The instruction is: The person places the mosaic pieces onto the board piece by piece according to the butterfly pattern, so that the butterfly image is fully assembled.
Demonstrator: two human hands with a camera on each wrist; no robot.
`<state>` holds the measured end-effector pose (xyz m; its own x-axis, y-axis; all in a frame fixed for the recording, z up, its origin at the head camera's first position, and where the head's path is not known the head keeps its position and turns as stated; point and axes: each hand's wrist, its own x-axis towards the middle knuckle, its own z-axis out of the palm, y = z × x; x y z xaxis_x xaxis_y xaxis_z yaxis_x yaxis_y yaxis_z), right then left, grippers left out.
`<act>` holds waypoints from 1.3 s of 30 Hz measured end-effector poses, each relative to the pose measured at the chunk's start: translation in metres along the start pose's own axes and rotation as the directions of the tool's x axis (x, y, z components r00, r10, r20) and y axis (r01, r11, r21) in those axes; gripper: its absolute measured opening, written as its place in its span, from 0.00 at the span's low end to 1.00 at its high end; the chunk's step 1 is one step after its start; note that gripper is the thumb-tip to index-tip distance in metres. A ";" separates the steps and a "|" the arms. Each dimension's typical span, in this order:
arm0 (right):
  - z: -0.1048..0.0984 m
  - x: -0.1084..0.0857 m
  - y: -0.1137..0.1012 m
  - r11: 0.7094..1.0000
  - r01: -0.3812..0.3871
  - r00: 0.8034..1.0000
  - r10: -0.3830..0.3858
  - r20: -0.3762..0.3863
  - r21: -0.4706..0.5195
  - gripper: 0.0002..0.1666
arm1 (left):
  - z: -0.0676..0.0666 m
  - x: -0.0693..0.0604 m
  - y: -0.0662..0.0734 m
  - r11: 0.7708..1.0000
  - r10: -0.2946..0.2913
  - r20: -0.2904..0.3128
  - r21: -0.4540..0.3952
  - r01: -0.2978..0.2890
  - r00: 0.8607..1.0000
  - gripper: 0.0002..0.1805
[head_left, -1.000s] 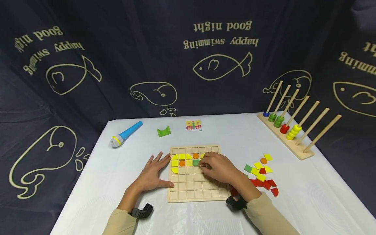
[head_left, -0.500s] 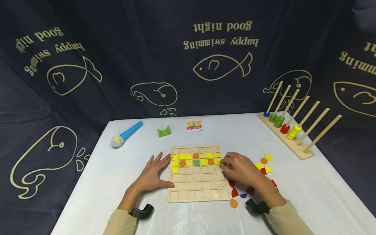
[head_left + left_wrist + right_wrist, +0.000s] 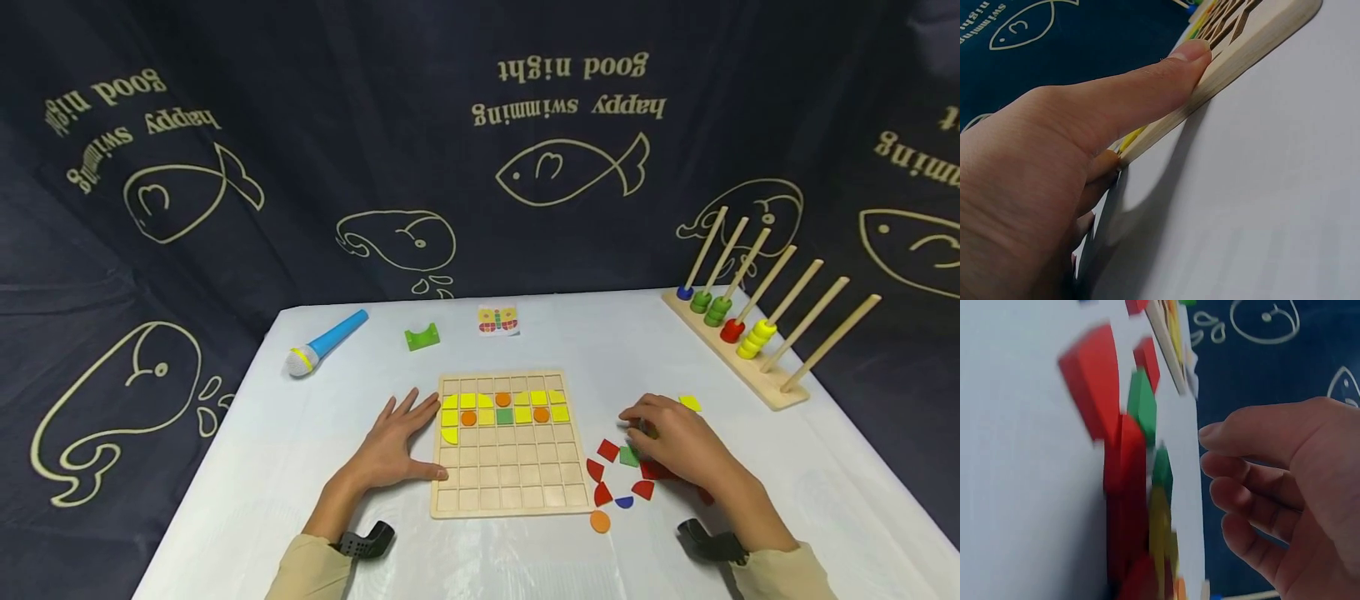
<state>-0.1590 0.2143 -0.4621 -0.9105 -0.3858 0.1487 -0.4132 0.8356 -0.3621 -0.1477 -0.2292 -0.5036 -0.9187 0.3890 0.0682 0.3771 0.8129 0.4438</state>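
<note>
My left hand (image 3: 392,446) rests along the left edge of a wooden grid board (image 3: 509,477), fingers spread. In the left wrist view its thumb (image 3: 1147,84) lies on the board's rim. Yellow tiles, several orange discs (image 3: 503,400) and a green square (image 3: 504,416) fill cells in the upper rows, with a yellow quarter-round tile (image 3: 450,435) below them at left. Right of the board, my right hand (image 3: 678,440) hovers over loose coloured tiles, fingers loosely bent. In the right wrist view nothing shows between its fingertips; red tiles (image 3: 1094,375) and a green tile (image 3: 1142,403) lie beside it.
A butterfly picture card (image 3: 498,321), a green notched block (image 3: 422,337) and a blue toy microphone (image 3: 327,342) lie behind the board. A wooden peg stand (image 3: 772,387) with coloured beads stands at back right. An orange disc (image 3: 600,522) lies near the board's front right corner.
My right hand has moved from over the board to the loose tiles at right. Yellow tiles and an orange disc now show in cells it was covering. The left hand stays put.
</note>
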 end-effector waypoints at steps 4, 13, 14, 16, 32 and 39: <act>-0.004 -0.008 0.014 0.999 -0.051 0.998 0.051 0.020 0.003 0.15 | 0.000 -0.002 0.000 1.000 -0.007 0.003 0.000 0.007 1.000 0.64; 0.001 -0.025 0.032 0.991 -0.124 0.990 0.121 0.071 0.042 0.19 | 0.000 -0.004 0.000 1.000 -0.006 0.005 0.007 0.006 1.000 0.64; 0.002 -0.026 0.033 0.991 -0.125 0.990 0.122 0.066 0.047 0.19 | 0.000 -0.003 0.000 1.000 -0.007 0.006 0.005 0.007 1.000 0.64; 0.003 -0.026 0.034 0.991 -0.127 0.991 0.124 0.057 0.050 0.20 | 0.000 -0.003 0.000 1.000 -0.005 0.005 0.007 0.005 1.000 0.63; 0.002 -0.020 0.030 0.990 -0.112 0.994 0.111 0.016 0.085 0.19 | 0.002 -0.001 -0.002 1.000 -0.003 0.005 0.013 0.002 1.000 0.64; 0.014 -0.010 0.014 0.993 -0.078 0.997 0.076 0.023 0.088 0.18 | 0.001 -0.001 -0.001 1.000 -0.003 0.005 0.011 0.003 1.000 0.64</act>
<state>-0.1558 0.2241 -0.4816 -0.9387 -0.3301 0.0996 -0.3382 0.8251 -0.4525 -0.1471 -0.2303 -0.5051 -0.9192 0.3889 0.0620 0.3757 0.8189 0.4338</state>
